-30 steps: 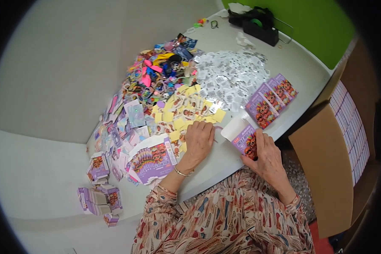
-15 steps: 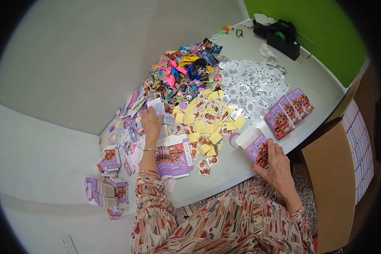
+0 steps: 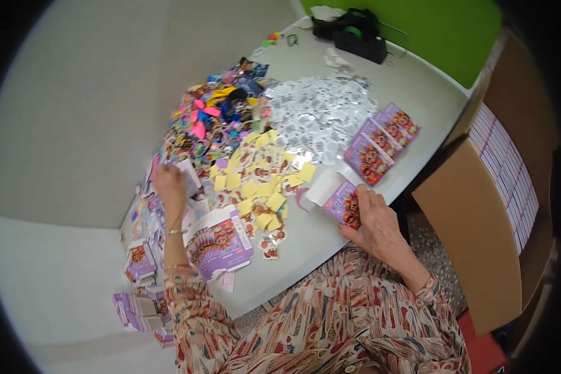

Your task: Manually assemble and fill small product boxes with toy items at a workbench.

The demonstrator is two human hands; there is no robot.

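Note:
My right hand (image 3: 380, 221) grips a small purple printed box (image 3: 343, 202), its white flap standing open toward the far left. Across the table, my left hand (image 3: 169, 184) reaches into a heap of pastel packets (image 3: 146, 215). Its fingers are curled down and slightly blurred, so whatever lies in them cannot be made out. A pink piece (image 3: 154, 167) shows at the fingertips, and a whitish card (image 3: 190, 177) lies just right of the hand. Near my left forearm lies a row of overlapping, flattened purple boxes (image 3: 221, 243).
Heaps of colourful trinkets (image 3: 215, 115), silvery-white packets (image 3: 321, 115) and yellow-backed stickers (image 3: 249, 187) cover the table's middle. Filled purple boxes (image 3: 380, 146) stand at right. A black tape dispenser (image 3: 361, 45) sits far back. A large carton (image 3: 467, 230) packed with boxes adjoins the right edge.
The whole view has shifted, with the table now further left and up. My left hand has moved leftward off the pale card, deeper into the pastel packets. My right hand still holds its box.

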